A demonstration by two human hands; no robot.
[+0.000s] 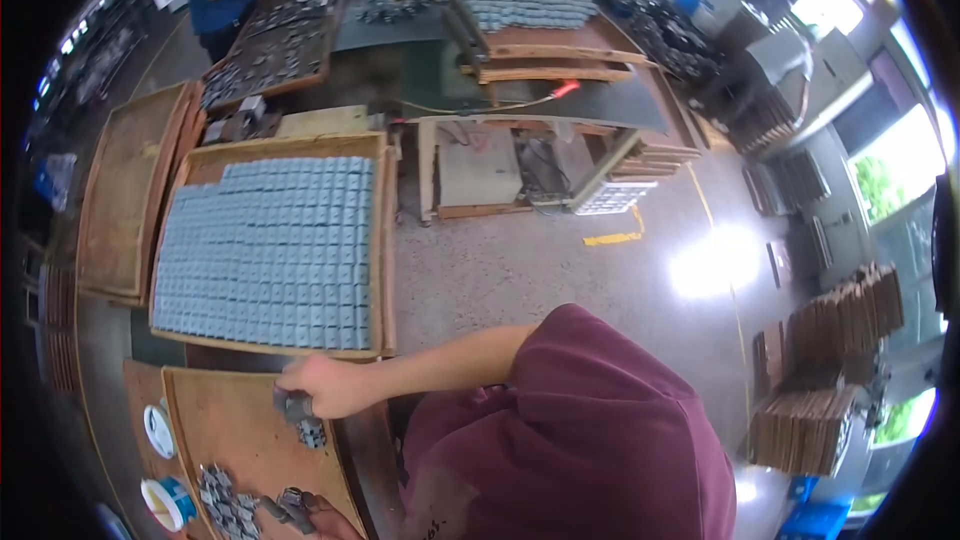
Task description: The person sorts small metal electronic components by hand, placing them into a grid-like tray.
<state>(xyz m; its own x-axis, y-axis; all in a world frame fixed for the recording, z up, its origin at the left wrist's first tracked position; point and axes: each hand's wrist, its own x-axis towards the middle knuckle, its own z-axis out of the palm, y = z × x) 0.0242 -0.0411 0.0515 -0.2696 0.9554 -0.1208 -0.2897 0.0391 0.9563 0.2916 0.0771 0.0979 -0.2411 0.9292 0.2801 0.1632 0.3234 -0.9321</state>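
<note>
My right hand (328, 386) reaches out over a wooden tray (215, 405), its fingertips in dark grey covers. The fingers are bent together over a small cluster of metal parts (312, 434); what lies between them is hidden. Low at the picture's edge, my left hand (322, 520) is partly cut off, its fingers also grey-covered. They are closed around small grey metal parts (293, 496). Beside that hand lies a loose pile of similar metal pieces (228, 502) on the tray.
Beyond the tray, a shallow wooden box (383, 240) holds neat rows of light blue-grey blocks. A white-and-blue tub (168, 503) and a round white lid (158, 430) stand at the left. Another person (228, 10) works at a parts tray. Stacked boards (800, 430) stand right.
</note>
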